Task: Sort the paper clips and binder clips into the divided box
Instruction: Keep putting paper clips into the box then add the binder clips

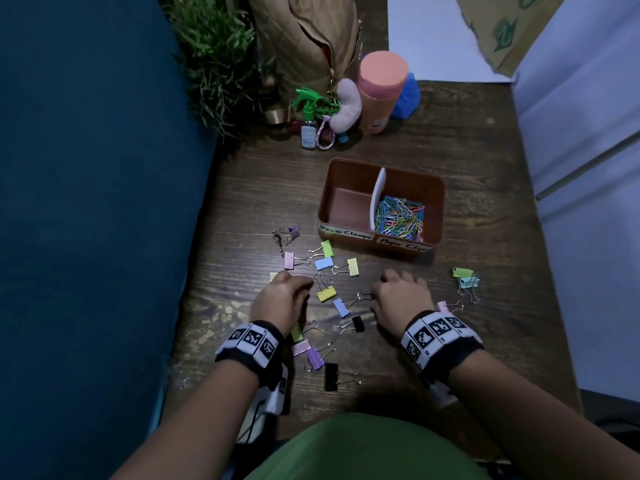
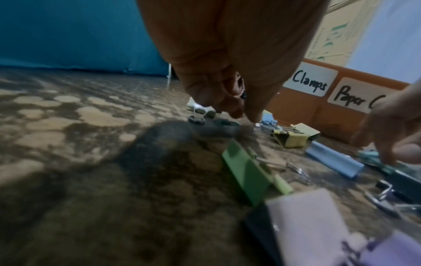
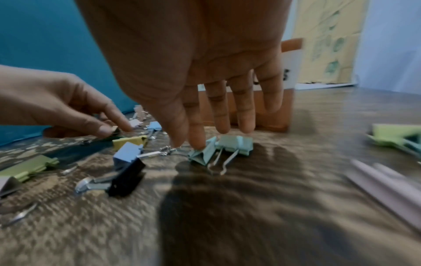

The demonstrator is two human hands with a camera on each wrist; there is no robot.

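The brown divided box (image 1: 437,216) stands behind my hands; its front labels (image 2: 311,81) read "Clamps" and "Paper C…". Coloured paper clips (image 1: 400,214) fill its right compartment, while the left one (image 1: 348,206) holds nothing. Several pastel and black binder clips (image 1: 325,294) lie scattered on the wooden table. My left hand (image 1: 294,284) (image 3: 111,128) pinches a small dark binder clip between thumb and forefinger, low on the table. Fingers straight and pointing down, my right hand (image 1: 398,282) (image 3: 188,144) touches a teal binder clip (image 3: 201,153) with thumb and forefinger tips.
A blue wall (image 1: 86,202) runs along the table's left edge. At the back stand a plant (image 1: 214,57), a tan bag (image 1: 304,39), a green spray bottle (image 1: 308,116) and a pink cylinder (image 1: 381,91). More clips (image 1: 465,277) lie at the right.
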